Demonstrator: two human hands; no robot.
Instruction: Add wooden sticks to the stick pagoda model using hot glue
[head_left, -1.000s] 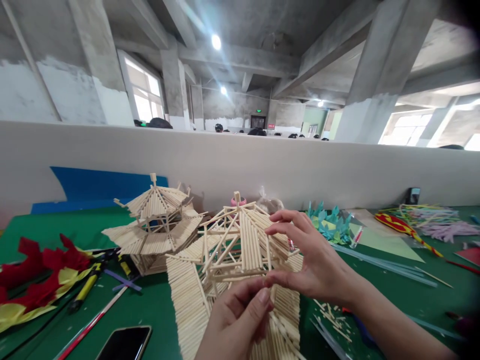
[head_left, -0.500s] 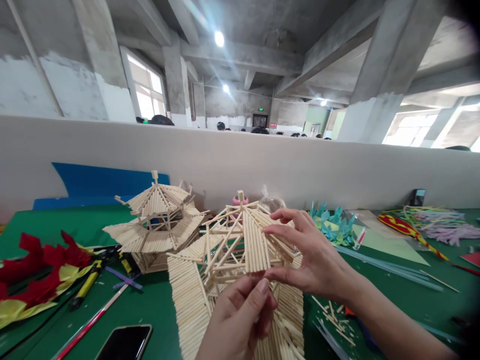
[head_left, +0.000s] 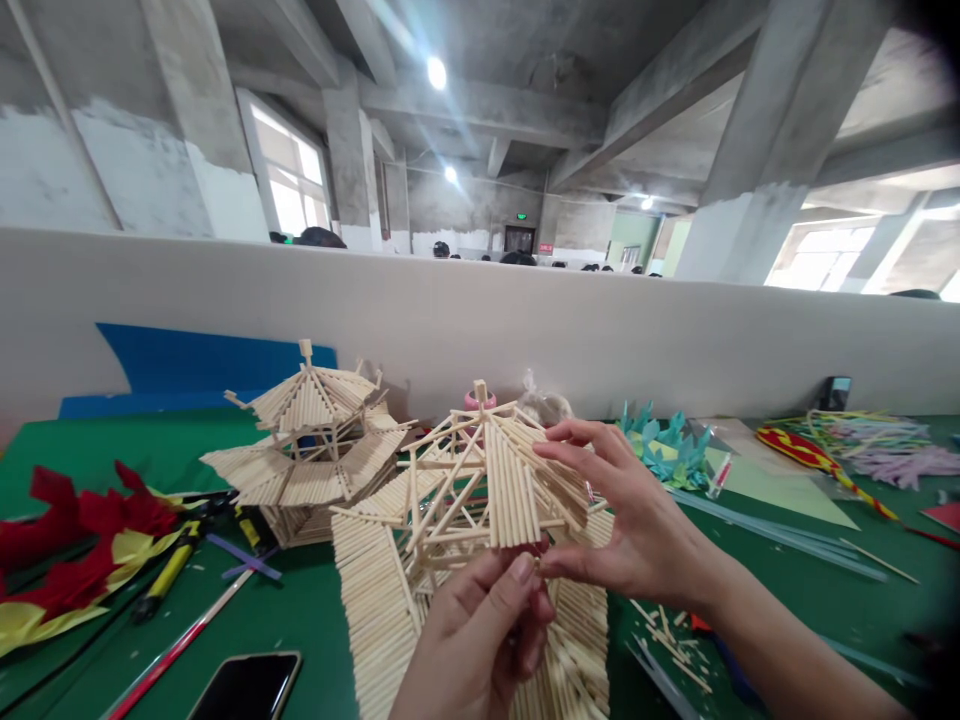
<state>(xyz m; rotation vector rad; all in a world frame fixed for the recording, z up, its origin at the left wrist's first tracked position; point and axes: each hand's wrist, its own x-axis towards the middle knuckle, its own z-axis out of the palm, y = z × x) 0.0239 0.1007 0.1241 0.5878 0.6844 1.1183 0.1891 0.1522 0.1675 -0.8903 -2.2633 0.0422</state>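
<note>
— Right, where do we have our hands?

— Our left hand [head_left: 480, 630] comes up from below, thumb and fingers [head_left: 521, 570] pressed together on the lower edge of a roof panel [head_left: 514, 495] of the stick pavilion [head_left: 465, 520]. Our right hand [head_left: 637, 530] reaches in from the right; its thumb meets the same lower edge just beside the left fingertips, and its forefinger rests higher up on the panel's slope, the other fingers spread loosely behind.

— And where does the pavilion sit?

— On the green bench [head_left: 315, 610], straight in front of us, its wide lower roof of sticks fanning out under our hands. We see the open frame of thin sticks beneath the upper roof and a small post at the peak.

— What lies around it?

— To its left, just behind, we see a second stick pavilion [head_left: 307, 440], smaller in view and whole. Further left lies red and yellow cut paper [head_left: 75, 560], then a yellow-handled tool [head_left: 169, 575] and a red rod [head_left: 180, 650]. A dark phone [head_left: 247, 685] lies near the front edge. On the right we see teal paper shapes [head_left: 660, 445], loose short sticks [head_left: 667, 625] beside our right wrist, and coloured strips [head_left: 847, 440] far over. A grey partition [head_left: 675, 345] closes the bench at the back.
</note>
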